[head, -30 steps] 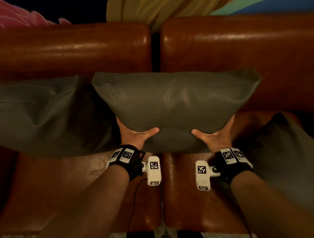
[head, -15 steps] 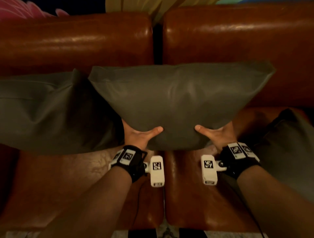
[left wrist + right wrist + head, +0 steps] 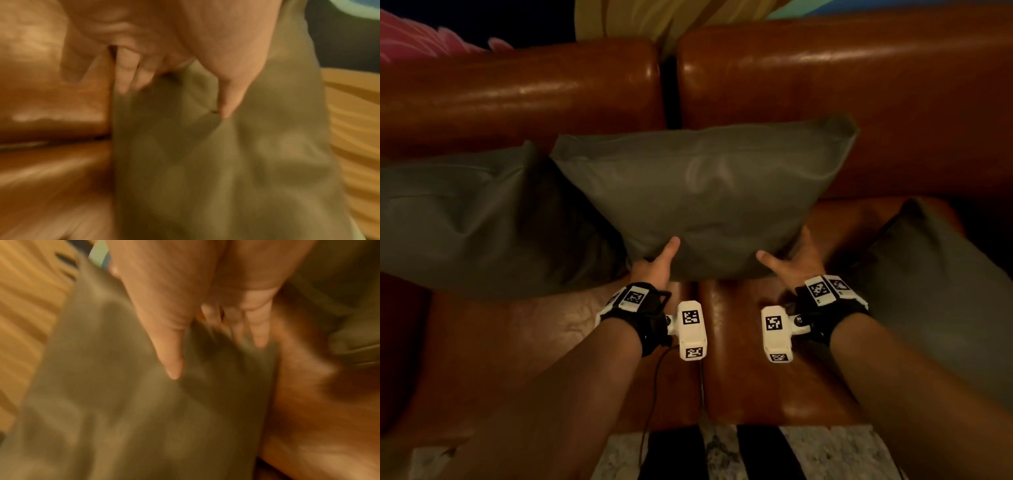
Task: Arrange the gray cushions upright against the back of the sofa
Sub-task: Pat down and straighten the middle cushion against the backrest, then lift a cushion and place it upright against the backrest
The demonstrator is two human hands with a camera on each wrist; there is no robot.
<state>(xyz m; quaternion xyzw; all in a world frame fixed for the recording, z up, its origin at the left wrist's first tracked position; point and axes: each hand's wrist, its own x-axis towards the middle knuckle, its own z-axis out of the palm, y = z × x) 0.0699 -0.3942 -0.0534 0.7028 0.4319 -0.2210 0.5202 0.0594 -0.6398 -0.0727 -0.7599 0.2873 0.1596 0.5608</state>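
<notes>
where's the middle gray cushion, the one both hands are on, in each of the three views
Head: the middle gray cushion sits centre frame, before the sofa back, left hand and right hand at its lower edge.
Left wrist: middle gray cushion, centre to bottom, blurred.
Right wrist: middle gray cushion, lower left and centre, blurred.
Shared landmark: the brown leather sofa beside it.

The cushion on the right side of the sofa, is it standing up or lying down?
Lying down. The right cushion lies on the seat, not against the sofa back.
</notes>
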